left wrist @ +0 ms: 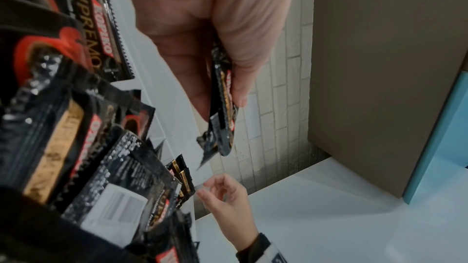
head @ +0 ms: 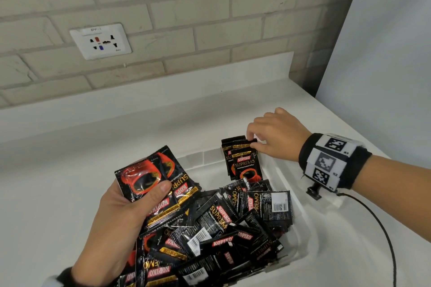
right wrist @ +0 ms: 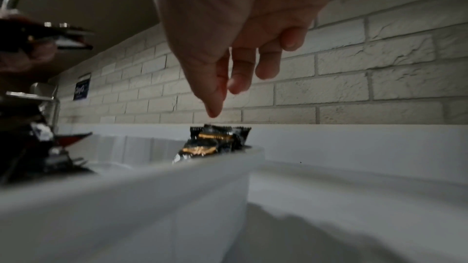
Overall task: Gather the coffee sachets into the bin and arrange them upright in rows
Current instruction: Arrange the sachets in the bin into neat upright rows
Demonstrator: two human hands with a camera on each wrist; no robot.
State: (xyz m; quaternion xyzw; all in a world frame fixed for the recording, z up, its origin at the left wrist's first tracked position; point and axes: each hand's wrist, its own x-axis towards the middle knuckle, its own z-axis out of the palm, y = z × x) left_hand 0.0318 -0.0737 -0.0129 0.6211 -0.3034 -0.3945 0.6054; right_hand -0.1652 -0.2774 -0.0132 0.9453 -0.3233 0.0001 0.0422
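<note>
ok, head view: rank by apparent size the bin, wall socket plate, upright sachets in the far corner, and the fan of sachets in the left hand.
1. bin
2. fan of sachets in the left hand, enlarged by nearness
3. wall socket plate
4. upright sachets, touched by the right hand

The last two look close.

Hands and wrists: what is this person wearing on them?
Both hands are bare, with no gloves. The right wrist carries a black band wrapped in white panels printed with black square codes. A small black camera hangs under it, and a thin black cable trails toward the body. At the left wrist, only the edge of a black cuff with a white patch shows.
</note>
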